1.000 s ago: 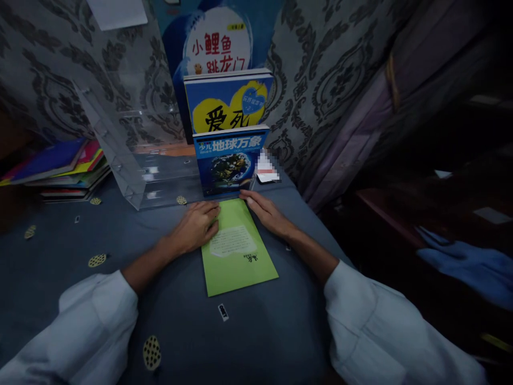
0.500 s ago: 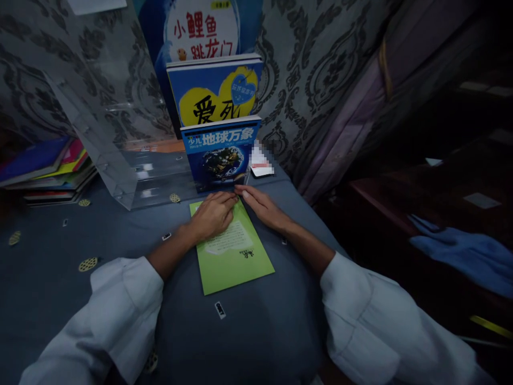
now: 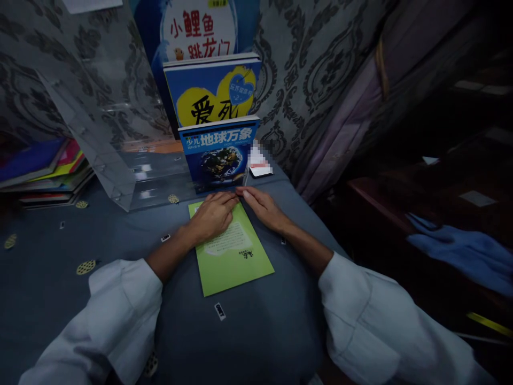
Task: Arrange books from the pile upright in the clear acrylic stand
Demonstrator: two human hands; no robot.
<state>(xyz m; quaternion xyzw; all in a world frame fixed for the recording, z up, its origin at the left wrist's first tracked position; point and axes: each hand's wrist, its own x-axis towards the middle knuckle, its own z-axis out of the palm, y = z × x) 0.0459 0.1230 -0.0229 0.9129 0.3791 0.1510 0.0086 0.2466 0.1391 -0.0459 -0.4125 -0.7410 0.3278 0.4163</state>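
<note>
Green bk (image 3: 235,266) flat on grey cloth (image 3: 276,331), ctr of frame, long axis approx top-to-bottom; L hand (image 3: 215,215) nearer, lying flat atop its upper end, ungripped; R hand (image 3: 263,208) by upper-R corner, can't tell if gripping

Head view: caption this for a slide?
Left hand on a green book, right hand by its far end, before upright books.

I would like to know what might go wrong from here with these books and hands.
The left hand rests across the far part of the green book; a sideways push might slide this book on the cloth. The right hand lies close to the foot of the standing Earth book; a bump might tilt that one.
</note>
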